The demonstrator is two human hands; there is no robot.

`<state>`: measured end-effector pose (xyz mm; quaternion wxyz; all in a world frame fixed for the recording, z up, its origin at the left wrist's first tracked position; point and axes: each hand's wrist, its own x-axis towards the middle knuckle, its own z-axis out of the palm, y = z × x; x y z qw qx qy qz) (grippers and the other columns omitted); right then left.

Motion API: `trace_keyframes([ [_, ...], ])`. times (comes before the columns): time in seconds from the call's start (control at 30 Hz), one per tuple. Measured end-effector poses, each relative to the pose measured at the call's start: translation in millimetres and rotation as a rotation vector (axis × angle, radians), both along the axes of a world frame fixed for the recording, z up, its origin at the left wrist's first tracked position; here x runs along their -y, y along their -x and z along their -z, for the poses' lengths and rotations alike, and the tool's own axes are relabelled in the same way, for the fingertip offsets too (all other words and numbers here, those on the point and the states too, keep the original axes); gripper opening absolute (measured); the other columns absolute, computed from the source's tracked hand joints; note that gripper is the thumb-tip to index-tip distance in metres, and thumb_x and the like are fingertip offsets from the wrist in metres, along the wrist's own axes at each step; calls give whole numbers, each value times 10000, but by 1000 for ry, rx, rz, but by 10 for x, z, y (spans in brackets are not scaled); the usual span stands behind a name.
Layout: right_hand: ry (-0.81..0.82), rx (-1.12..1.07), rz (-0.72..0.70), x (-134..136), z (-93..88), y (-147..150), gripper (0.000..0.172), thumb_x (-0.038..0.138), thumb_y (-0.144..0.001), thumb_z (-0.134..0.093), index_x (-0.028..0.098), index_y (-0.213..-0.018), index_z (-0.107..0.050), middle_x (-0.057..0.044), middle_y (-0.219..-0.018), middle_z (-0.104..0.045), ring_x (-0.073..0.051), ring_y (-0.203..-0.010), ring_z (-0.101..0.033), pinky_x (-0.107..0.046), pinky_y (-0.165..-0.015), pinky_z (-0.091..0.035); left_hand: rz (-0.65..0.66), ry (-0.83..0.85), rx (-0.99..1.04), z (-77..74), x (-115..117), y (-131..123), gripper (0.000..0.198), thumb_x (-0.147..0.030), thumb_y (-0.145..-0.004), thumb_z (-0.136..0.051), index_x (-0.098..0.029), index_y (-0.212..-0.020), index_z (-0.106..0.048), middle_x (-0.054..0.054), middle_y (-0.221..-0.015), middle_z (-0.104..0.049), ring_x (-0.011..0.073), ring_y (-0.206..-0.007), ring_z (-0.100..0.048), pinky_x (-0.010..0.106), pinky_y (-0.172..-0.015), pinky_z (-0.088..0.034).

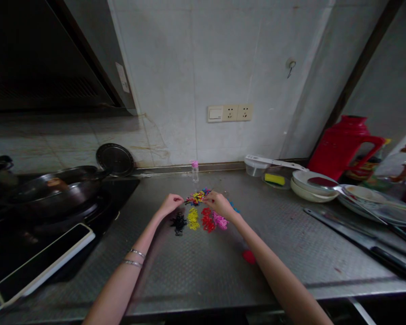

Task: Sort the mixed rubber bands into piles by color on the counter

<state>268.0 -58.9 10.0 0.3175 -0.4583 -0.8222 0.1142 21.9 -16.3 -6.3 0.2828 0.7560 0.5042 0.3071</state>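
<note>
Lying mid-counter before you: one mixed heap [198,197] of small coloured pieces, between your two hands.

Left hand [171,203]: at the heap's left edge, thumb and fingertips drawn close; you cannot tell whether they are clamped on a piece. Two bracelets [133,258] on the forearm.

Right hand [219,204]: over the heap's right edge, fingers bent down; whether they are together, apart or on a piece, you cannot tell.

Sorted piles, near side of the heap, left to right: black pile [179,223], yellow pile [193,218], red pile [208,220], pink pile [220,220]. Blue pieces [235,208]: right of your right hand, partly hidden.

Far side: one bottle [195,172], upright, pink cap.

Far right: sponge [274,179], yellow; thermos [340,146], red.

Near right: one red item [249,257], beside your right forearm.

Left: pan [77,192] on the stove; phone [45,262], nearer you.
</note>
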Motion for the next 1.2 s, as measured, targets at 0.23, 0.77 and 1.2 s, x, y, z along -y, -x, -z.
trace_keyframes([
  [0.23, 23, 202, -136, 276, -58, 254, 222, 294, -823, -461, 270, -935, -651, -26, -985, -600, -142, -911, -546, -205, -745, -407, -43, 14, -12, -5, 34, -28, 246, -270, -686, -508, -99, -747, -673, 53, -678, -661, 152, -641, -572, 238, -620, -424],
  [0.77, -18, 113, -8, 26, 45, -48, 296, 347, -863, -393, 195, -915, -641, -55, -893, -612, -130, -874, -535, -221, -780, -385, -170, -151, -415, 16, 111, -33, 258, -290, -752, -490, -199, -912, -671, 82, -896, -601, 193, -850, -545, 254, -737, -391],
  [1.2, -9, 112, 65, 21, 28, -153, 399, 408, -880, -322, 166, -782, -624, -52, -813, -590, -120, -773, -524, -205, -704, -369, -213, -163, -450, -29, 157, -93, 206, -260, -766, -481, -198, -798, -674, 70, -870, -584, 177, -826, -545, 234, -687, -386],
])
